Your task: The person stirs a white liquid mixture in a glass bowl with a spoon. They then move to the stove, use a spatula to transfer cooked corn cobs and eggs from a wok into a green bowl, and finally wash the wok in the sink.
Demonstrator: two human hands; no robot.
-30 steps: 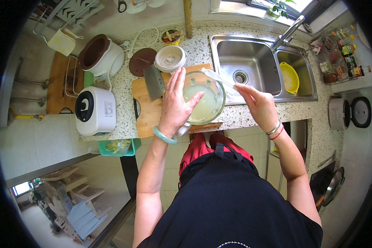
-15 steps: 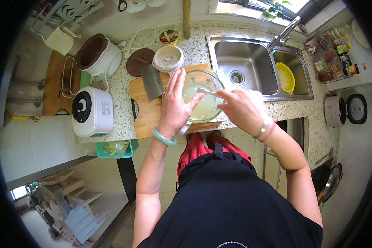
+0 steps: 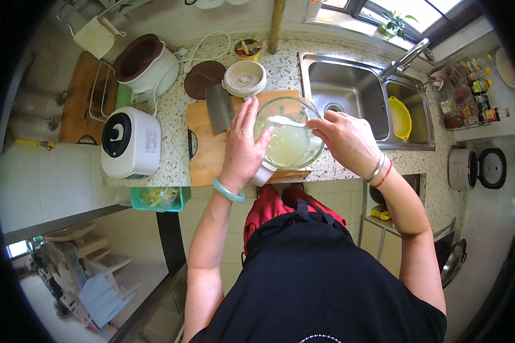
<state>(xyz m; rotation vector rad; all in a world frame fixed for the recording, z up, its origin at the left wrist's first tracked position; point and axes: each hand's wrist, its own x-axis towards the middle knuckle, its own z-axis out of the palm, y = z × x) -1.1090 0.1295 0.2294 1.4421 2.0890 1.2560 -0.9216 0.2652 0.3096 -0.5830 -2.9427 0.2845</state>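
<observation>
A clear glass bowl (image 3: pixel 286 101) with cloudy pale-green liquid (image 3: pixel 292 147) in it stands at the right end of a wooden cutting board (image 3: pixel 206 163). My left hand (image 3: pixel 244 140), a pale green bangle at its wrist, lies along the bowl's left side with fingers stretched up and thumb at the rim. In my right hand (image 3: pixel 349 140) is the handle of a pale spoon (image 3: pixel 285 121), whose end reaches over the liquid. Whether its tip dips under is hard to tell. Left of my left hand a cleaver (image 3: pixel 218 108) lies on the board.
Behind the board are a round white lid (image 3: pixel 245 78), a brown lid (image 3: pixel 203 80) and a yellow tub (image 3: pixel 247 50). A white cooker (image 3: pixel 146 146) stands left. To the right is a steel sink (image 3: pixel 343 86) with a yellow colander (image 3: pixel 400 118). A green bin (image 3: pixel 183 200) hangs below the counter.
The whole view has shifted a little. My right hand, blurred before, shows sharply now, and the spoon lies flatter across the bowl. My left hand keeps its place on the bowl.
</observation>
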